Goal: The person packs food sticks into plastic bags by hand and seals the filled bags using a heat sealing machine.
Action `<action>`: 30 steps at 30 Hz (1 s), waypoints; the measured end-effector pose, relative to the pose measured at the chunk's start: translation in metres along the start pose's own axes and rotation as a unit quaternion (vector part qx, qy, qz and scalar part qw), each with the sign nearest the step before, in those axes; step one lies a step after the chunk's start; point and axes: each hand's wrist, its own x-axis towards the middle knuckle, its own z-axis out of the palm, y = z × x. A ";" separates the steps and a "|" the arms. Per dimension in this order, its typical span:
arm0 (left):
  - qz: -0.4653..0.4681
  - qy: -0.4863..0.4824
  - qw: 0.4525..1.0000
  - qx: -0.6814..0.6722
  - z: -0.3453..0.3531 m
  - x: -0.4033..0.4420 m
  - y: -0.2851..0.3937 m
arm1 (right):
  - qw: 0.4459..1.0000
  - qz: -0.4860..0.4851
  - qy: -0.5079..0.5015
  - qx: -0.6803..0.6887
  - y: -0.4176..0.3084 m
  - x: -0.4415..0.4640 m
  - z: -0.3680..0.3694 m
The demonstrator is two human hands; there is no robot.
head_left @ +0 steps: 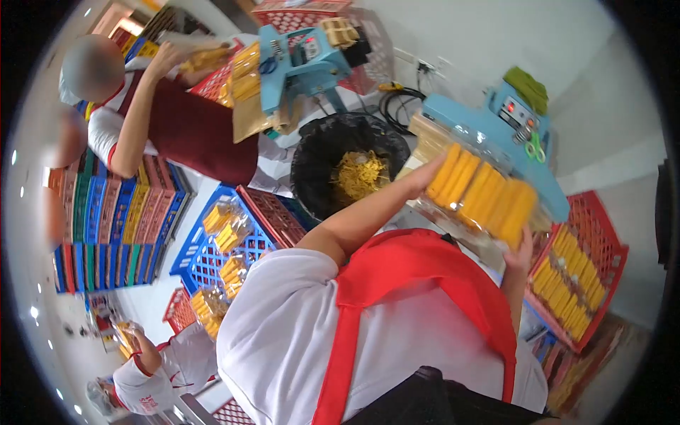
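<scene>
A clear plastic pack of yellow sticks (482, 191) is held out in front of my red apron, tilted. My left hand (427, 176) is closed on its upper left end. My right hand (520, 251) grips the lower right end, its fingers partly hidden by the pack. Just beyond the pack stands a light blue machine (489, 134), which looks like a bag sealer, with a lit control panel. Green-handled scissors (535, 147) hang on it and a green cloth (526, 90) lies over its top.
A black-lined bin (306, 159) with yellow scraps stands ahead. Right, a red crate (613, 248) holds similar packs; left, a blue crate (185, 256) holds more. A co-worker (191, 131) stands by another blue machine (301, 67); another person (152, 375) is lower left.
</scene>
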 end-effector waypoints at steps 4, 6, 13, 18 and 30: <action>-0.011 0.075 0.996 -0.051 -0.008 0.005 -0.013 | 0.980 -0.138 -0.059 -0.133 0.010 0.006 0.021; -0.034 0.073 0.995 -0.054 -0.003 0.002 -0.012 | 0.989 -0.109 -0.043 -0.092 0.004 0.010 0.027; -0.031 0.132 0.990 -0.049 0.012 -0.012 -0.021 | 0.948 0.200 -0.004 0.247 0.004 0.029 0.012; -0.013 0.265 0.964 -0.032 0.029 -0.035 -0.034 | 0.983 0.014 -0.146 0.107 0.004 0.021 0.026; 0.059 0.162 0.975 -0.141 0.038 -0.049 -0.046 | 0.911 0.237 -0.108 0.319 -0.009 0.001 0.030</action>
